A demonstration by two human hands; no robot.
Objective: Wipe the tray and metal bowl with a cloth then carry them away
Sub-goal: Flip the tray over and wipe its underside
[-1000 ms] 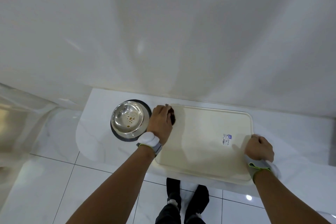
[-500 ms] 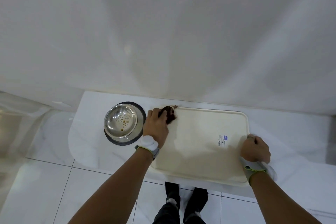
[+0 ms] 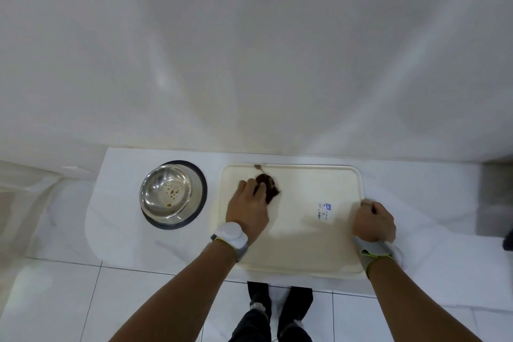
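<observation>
A: Fingers status?

B: Left hand (image 3: 248, 209) fingers (image 3: 251, 186) are curled down on the dark brown cloth (image 3: 268, 187), pressing it flat on the tray (image 3: 305, 244) near the tray's far-left corner. Right hand (image 3: 373, 221) is closed in a fist over the tray's right rim, pinning it.

A: Where's everything sitting?

B: Tray lies flat on the white tabletop (image 3: 116, 203), long side parallel to the far edge by the wall, near edge close to the tabletop's front edge. Metal bowl (image 3: 172, 194) is upright just left of the tray, apart from it, toward the left end. Some droplets or residue inside it, not wiped yet by the look.

A: Handling?

B: Cloth is soft and bunches up. Tray looks like stiff, light plastic, smooth, probably slides; grip both short rims to carry. Bowl is rigid steel with a dark base ring; take it by the rim.

A: Arm pose?

B: Both forearms reach forward and down, wrists banded, left palm down, right knuckles up.
</observation>
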